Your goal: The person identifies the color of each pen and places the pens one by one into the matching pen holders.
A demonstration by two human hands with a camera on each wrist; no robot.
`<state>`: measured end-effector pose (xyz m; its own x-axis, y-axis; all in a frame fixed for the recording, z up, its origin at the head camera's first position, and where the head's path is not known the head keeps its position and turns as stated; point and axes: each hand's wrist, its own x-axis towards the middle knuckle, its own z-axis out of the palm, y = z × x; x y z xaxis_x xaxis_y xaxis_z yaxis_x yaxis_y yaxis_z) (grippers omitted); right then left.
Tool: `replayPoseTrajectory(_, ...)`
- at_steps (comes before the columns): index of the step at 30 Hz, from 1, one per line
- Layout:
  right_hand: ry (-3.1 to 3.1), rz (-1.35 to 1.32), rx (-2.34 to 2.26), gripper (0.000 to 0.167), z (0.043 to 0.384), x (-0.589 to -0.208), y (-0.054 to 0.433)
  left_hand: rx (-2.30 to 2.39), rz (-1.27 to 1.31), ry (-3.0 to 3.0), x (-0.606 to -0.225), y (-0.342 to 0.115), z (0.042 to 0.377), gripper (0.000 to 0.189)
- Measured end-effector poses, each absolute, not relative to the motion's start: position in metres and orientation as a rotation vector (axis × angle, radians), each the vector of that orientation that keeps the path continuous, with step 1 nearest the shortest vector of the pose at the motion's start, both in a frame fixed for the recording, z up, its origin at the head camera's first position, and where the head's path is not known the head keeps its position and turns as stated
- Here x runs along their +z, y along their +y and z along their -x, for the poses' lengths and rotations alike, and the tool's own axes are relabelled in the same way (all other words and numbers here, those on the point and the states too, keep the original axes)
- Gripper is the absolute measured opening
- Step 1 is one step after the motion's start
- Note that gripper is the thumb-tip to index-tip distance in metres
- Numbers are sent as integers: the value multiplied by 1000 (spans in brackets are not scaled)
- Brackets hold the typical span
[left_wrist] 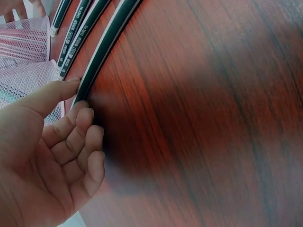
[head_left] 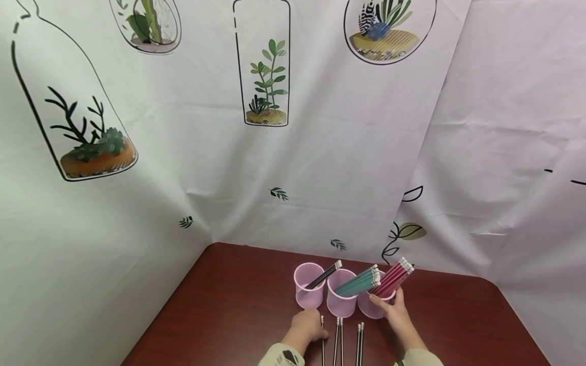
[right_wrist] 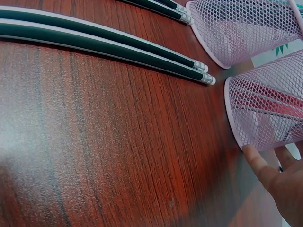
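My left hand [head_left: 308,325] pinches a dark striped pencil [left_wrist: 102,52] between thumb and forefinger, near its eraser end, low over the table; its other fingers are curled loosely. My right hand [head_left: 397,315] holds the right-hand pink mesh cup [head_left: 372,309] by its side, one fingertip near the base in the right wrist view. Pink-red pencils [head_left: 394,277] lean in that cup. Teal pencils [head_left: 361,282] fill the middle cup [head_left: 341,307]. The left cup [head_left: 309,300] carries a few dark pencils [head_left: 324,275], erasers up.
Two pairs of dark striped pencils lie on the brown table [head_left: 220,305], one pair [head_left: 339,338] in the middle and another pair [head_left: 359,340] to its right. Behind the table hangs a white cloth [head_left: 320,168] printed with plants.
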<state>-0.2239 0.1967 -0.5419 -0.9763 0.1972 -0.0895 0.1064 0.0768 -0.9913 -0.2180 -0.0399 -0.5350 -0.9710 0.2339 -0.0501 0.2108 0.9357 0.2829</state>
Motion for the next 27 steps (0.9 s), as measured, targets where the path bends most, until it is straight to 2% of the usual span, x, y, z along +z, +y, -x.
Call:
replayPoseTrajectory(16, -2274, 324, 2086, 93, 225, -540, 196, 739, -281, 2831, -529, -45, 216, 29)
replayPoseTrajectory(27, -2273, 331, 2093, 94, 224, -540, 198, 970, -378, 2685, -496, -43, 224, 23)
